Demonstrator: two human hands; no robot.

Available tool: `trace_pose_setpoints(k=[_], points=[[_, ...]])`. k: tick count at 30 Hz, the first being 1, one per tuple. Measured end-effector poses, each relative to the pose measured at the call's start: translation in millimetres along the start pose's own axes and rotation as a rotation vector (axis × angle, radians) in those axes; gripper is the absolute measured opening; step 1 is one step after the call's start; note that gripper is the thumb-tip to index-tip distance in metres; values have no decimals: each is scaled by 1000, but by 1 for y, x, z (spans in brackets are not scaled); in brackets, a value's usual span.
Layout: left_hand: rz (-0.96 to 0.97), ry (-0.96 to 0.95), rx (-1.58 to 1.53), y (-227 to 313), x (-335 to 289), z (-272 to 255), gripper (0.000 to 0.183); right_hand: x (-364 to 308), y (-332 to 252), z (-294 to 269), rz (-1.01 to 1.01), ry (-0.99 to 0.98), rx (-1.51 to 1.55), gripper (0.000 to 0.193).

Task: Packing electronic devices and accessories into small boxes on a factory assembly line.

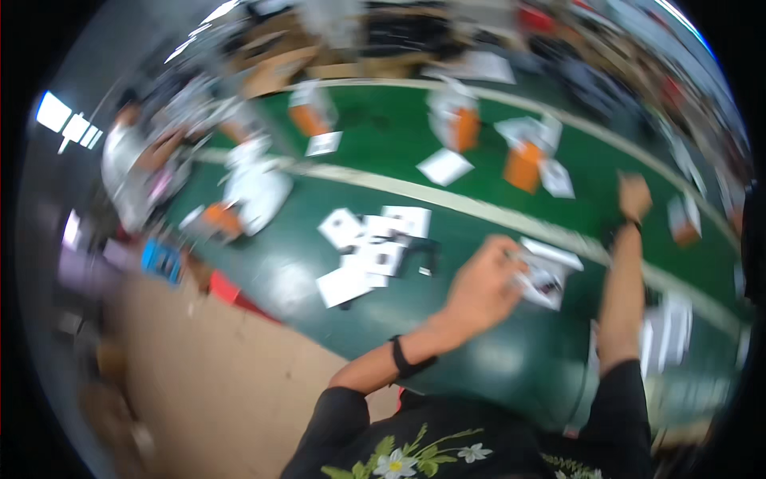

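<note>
A wide green bench fills the middle of the room, its glossy top catching a pale sheen toward five o'clock. A cream strip runs along it from ten o'clock to four, splitting the nearer half from a brighter green far half, and another pale edge borders the far side from eleven to three. Tan floor spreads between seven and eight. A dark grey wall stands at ten, with bright white window panes below it. Ceiling lights glare at eleven, another light at two. Cardboard lies blurred beyond the bench at eleven.
</note>
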State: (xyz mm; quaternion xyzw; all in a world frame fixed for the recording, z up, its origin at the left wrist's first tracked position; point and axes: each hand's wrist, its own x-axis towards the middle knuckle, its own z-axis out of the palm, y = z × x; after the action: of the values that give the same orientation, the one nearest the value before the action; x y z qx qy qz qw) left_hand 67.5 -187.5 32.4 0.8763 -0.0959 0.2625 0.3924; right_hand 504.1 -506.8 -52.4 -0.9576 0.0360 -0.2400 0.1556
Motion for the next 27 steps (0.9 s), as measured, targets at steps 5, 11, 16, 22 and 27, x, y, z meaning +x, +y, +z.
trace_pose_setpoints(k=[5,11,16,22,27], points=[[-154,4,-62,12,15,-8,45,-83,-162,-216,-62,272,947,29],[-174,-3,-156,24,13,7,50,-273,-164,-326,-116,-53,1153,16],[-148,42,-191,21,5,9,52,-301,-170,-284,-470,36,803,16],[-210,3,-292,22,9,6,63,-298,-166,-265,-889,137,390,22],[-243,-22,-396,14,9,8,65,-300,-148,-250,-895,20,456,33]])
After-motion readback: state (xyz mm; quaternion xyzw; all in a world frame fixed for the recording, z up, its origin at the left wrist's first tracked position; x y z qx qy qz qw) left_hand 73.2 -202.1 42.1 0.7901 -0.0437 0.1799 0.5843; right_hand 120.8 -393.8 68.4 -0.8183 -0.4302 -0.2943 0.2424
